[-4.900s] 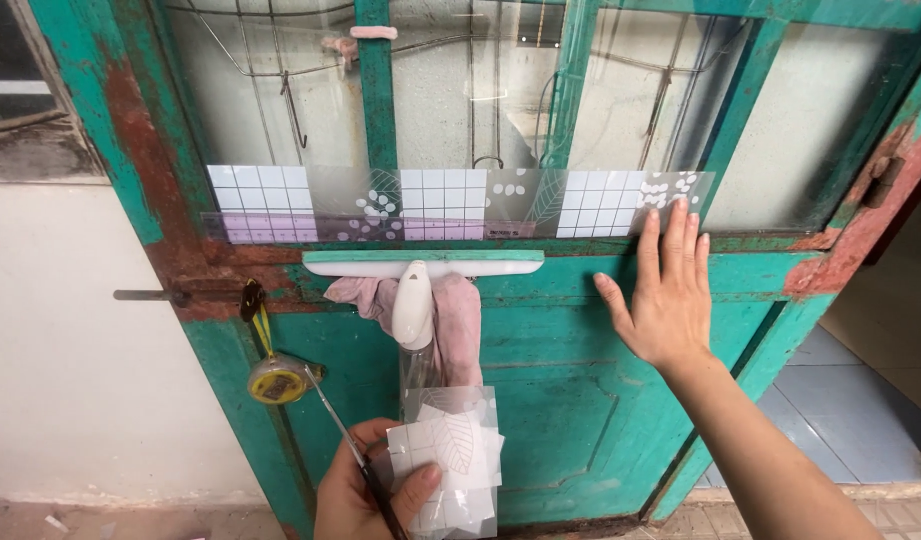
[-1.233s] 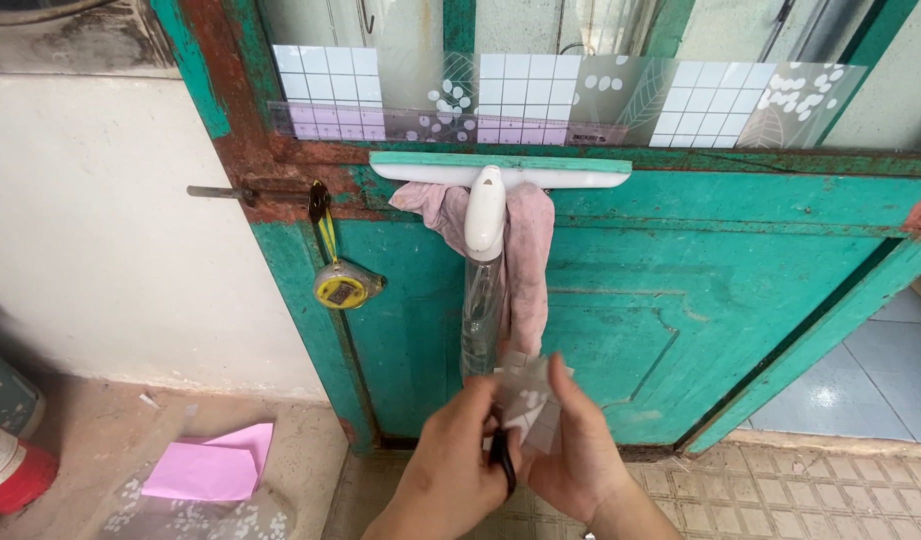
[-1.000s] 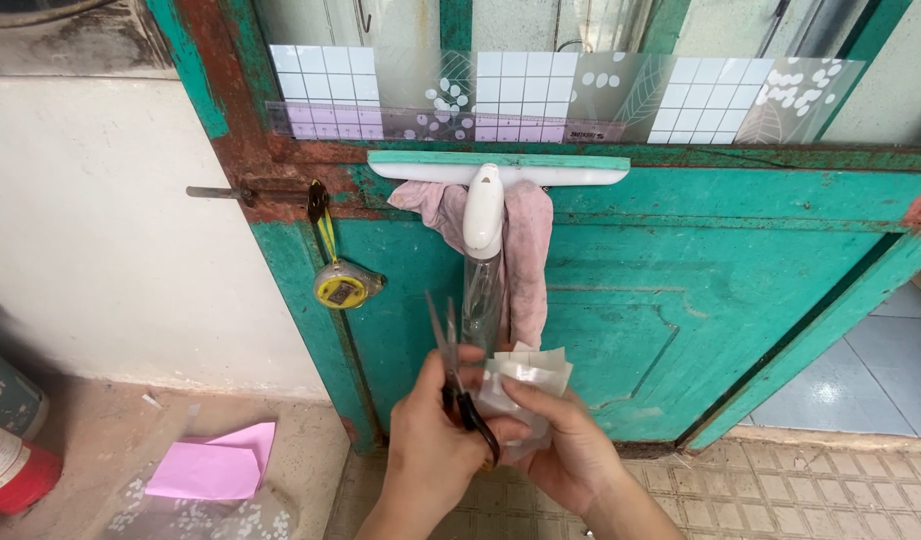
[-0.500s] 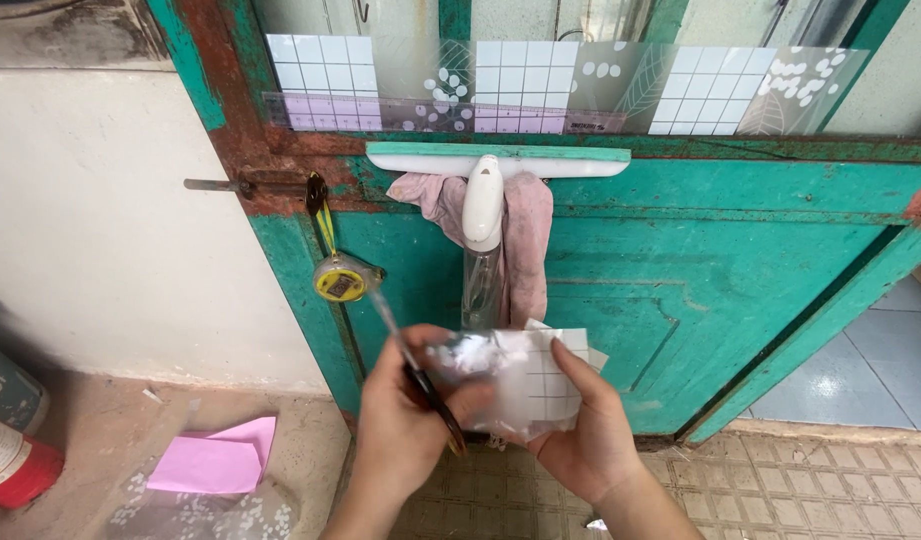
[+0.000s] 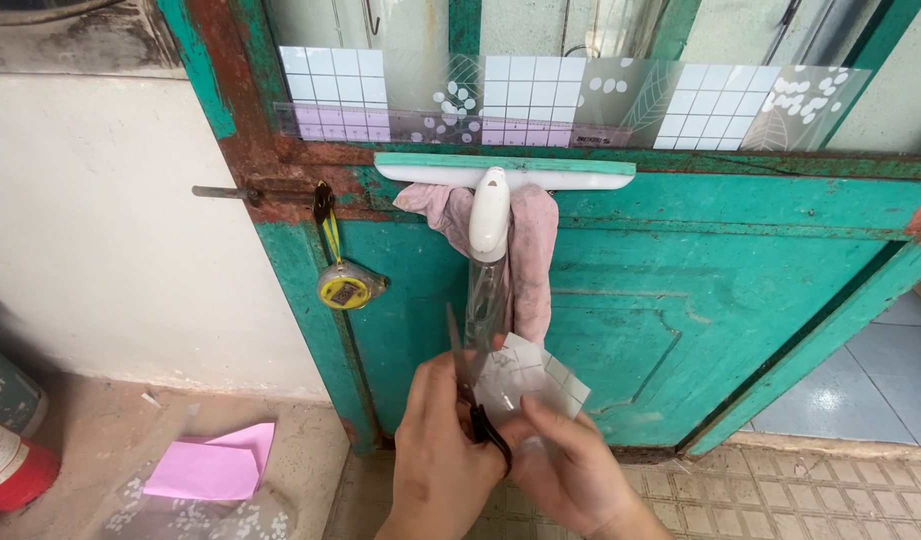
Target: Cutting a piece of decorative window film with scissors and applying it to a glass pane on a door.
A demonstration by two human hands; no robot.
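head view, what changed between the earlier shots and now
The right hand came off the door and down to the patterned film piece, which it now pinches. The left hand has kept hold of the scissors, blades now raised at the film. The squeegee, pink cloth and tape measure hang where they were.

Even soft daylight, bright and sharp overall, faint shadows under the squeegee [image 5: 503, 172], slight wide-angle bending at the edges
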